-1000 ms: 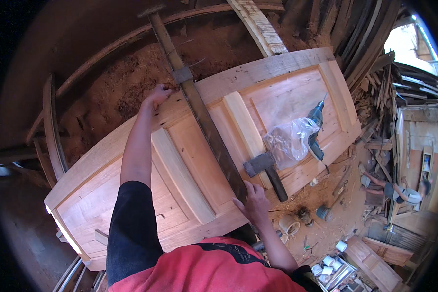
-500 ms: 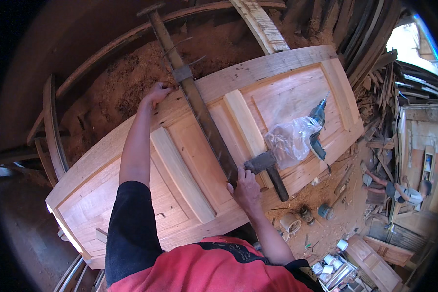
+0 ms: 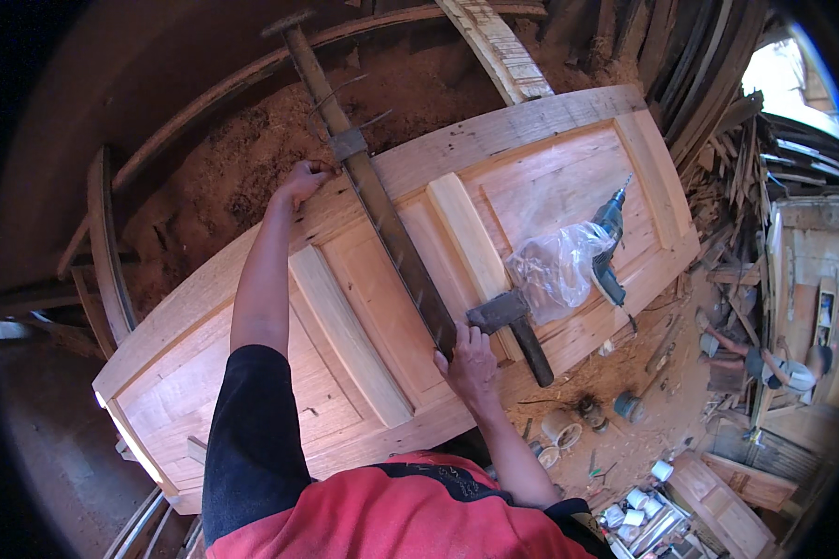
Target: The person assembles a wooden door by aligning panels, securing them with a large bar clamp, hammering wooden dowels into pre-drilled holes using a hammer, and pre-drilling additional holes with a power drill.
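A wooden panel door [image 3: 345, 321] lies flat in front of me, with a long bar clamp [image 3: 396, 242] across its width. The clamp's block-like jaw [image 3: 348, 144] sits by the door's far edge. My right hand [image 3: 471, 368] is closed round the clamp's near end, at the door's near edge. My left hand [image 3: 303, 182] rests at the far edge, left of the jaw, with its fingers curled; what they hold, if anything, is hidden. Beside my right hand lies a hammer [image 3: 529, 349] with a dark, blocky head. Farther right, a teal power drill [image 3: 608, 228] lies against a clear plastic bag [image 3: 555, 270].
Two pale wood strips [image 3: 350, 335] [image 3: 471, 238] lie across the door. Scrap boards [image 3: 727, 177] are stacked at the right. Buckets [image 3: 561, 429] stand on the dusty floor below the door. Another person [image 3: 783, 368] is at the far right.
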Demonstrator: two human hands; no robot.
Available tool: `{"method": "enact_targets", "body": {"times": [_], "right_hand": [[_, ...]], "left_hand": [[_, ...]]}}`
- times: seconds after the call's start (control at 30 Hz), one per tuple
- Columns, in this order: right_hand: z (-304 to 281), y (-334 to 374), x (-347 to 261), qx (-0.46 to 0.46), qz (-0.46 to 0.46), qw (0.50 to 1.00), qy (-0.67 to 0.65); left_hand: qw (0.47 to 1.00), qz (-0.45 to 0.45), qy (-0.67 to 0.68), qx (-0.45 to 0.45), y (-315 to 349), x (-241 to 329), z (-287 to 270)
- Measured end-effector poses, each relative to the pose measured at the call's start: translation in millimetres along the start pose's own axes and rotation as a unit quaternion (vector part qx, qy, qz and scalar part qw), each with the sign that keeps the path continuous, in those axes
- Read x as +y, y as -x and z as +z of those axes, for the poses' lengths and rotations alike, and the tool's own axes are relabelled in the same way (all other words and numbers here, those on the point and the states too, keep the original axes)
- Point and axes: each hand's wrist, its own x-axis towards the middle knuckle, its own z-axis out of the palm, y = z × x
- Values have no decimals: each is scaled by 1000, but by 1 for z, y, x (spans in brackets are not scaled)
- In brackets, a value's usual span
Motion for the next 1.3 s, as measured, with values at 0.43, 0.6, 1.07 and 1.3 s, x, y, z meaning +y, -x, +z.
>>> {"method": "enact_targets", "body": {"times": [0.43, 0.6, 1.07, 1.3], "right_hand": [[-1, 6, 4, 17, -8, 1000, -16], [-3, 12, 6, 24, -18, 999, -12], [-2, 137, 72, 132, 94, 905, -393], [32, 186, 76, 231, 5, 880, -414]], "left_hand": [[1000, 0, -6, -29, 2, 2, -3], [988, 119, -56, 82, 31, 8, 11], [907, 28, 279, -314, 466, 3, 298], [972, 53, 86, -213, 521, -1, 301]]}}
